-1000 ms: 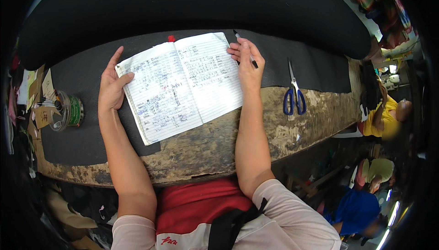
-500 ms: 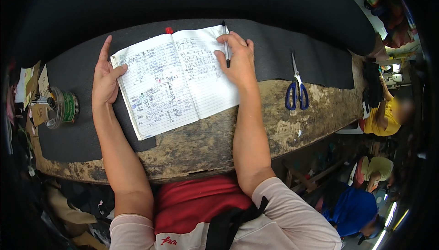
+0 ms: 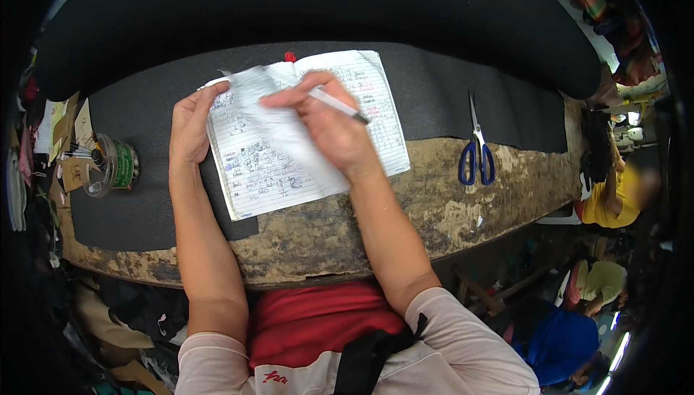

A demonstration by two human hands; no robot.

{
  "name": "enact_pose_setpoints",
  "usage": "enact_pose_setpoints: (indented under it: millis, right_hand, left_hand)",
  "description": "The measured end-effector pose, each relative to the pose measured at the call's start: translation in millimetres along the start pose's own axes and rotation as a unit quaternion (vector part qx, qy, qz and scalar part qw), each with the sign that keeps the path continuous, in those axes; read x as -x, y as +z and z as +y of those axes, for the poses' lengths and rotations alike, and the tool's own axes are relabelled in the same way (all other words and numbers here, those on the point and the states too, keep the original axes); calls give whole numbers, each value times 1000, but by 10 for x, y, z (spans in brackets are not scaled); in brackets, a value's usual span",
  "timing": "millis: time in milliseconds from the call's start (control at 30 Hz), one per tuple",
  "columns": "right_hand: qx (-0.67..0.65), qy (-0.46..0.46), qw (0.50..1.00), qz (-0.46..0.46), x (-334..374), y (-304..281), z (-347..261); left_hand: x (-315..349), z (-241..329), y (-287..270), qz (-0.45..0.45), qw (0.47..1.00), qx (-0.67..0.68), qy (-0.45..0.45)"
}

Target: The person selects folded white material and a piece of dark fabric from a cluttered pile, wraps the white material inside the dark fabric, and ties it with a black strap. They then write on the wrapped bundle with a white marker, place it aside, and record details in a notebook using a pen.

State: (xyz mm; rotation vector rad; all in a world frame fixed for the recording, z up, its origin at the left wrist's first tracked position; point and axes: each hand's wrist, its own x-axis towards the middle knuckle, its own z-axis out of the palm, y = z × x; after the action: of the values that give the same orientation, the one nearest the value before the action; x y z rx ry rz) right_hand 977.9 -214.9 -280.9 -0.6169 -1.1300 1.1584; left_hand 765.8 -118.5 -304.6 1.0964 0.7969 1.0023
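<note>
An open lined notebook [image 3: 384,131] with handwriting on both pages lies tilted on dark cloth and bare wood in front of me. My left hand [image 3: 190,126] grips its left edge, thumb on top of the paper. One page [image 3: 271,102] is lifted in mid-turn and smeared by motion, arching over the left side. Against that page is my right hand [image 3: 334,131], with a pen [image 3: 340,104] held slantwise in its fingers. Its fingertips are blurred. A bit of red [image 3: 290,57] shows at the top of the spine.
Blue-handled scissors [image 3: 476,162] lie at the right, blades pointing away. A clear jar [image 3: 123,166] with pens stands at the left beside cardboard pieces. A large black roll [image 3: 325,5] spans the far side over dark cloth [image 3: 137,211]. Other people sit beyond the wooden table [image 3: 448,211] on the right.
My right hand has swept leftward across the notebook with the pen, carrying a page over. New writing shows on the right side. My left hand now holds the edge higher up.
</note>
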Motion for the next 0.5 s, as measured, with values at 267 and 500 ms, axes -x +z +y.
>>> enact_pose_setpoints:
  millis: [267,500]
  right_hand:
    - [38,37,998,26,25,329,76]
    - [660,39,734,155,105,-451,-254]
  left_hand:
    - [-4,33,77,36,993,-113,-20]
    - [-12,-2,103,78,988,-136,-4]
